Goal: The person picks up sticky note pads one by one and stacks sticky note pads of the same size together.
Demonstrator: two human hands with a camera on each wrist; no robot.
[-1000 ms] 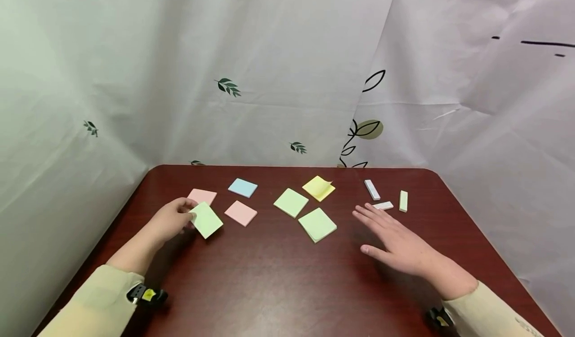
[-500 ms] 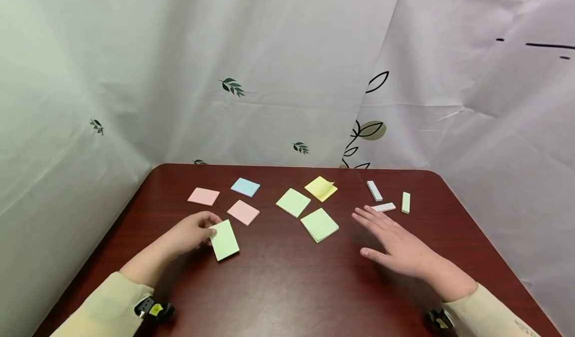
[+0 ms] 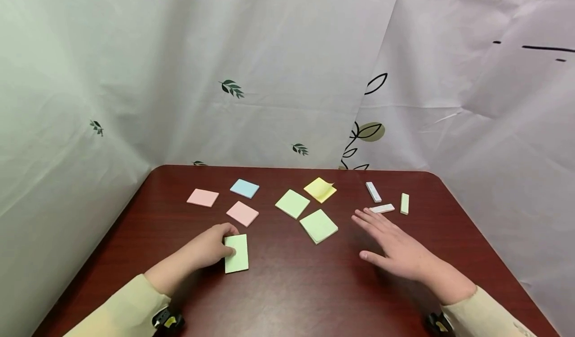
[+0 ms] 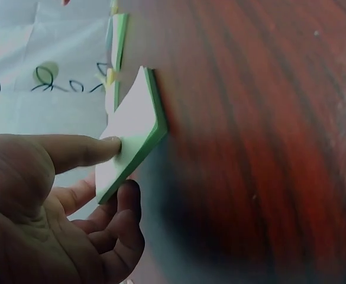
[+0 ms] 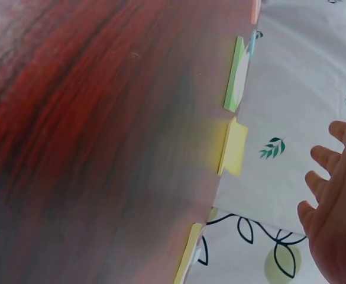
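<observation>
A pale green sticky note pad is pinched in my left hand, thumb on its top face and fingers at its edge. The left wrist view shows this pad tilted, apart from the wood at its near corner. My right hand is spread with straight fingers and holds nothing. Its fingertips overlap a narrow white pad in the head view; whether they touch cannot be told. Two square green pads and a yellow pad with a lifted sheet lie mid-table.
Two pink pads and a blue pad lie at the back left of the dark red table. Another narrow white pad and a narrow pale green one lie at the back right. A patterned curtain hangs behind.
My left hand has carried the green pad right and toward the front edge, away from a pink pad it partly covered. The held pad has turned more upright in view. My right hand stays put.
</observation>
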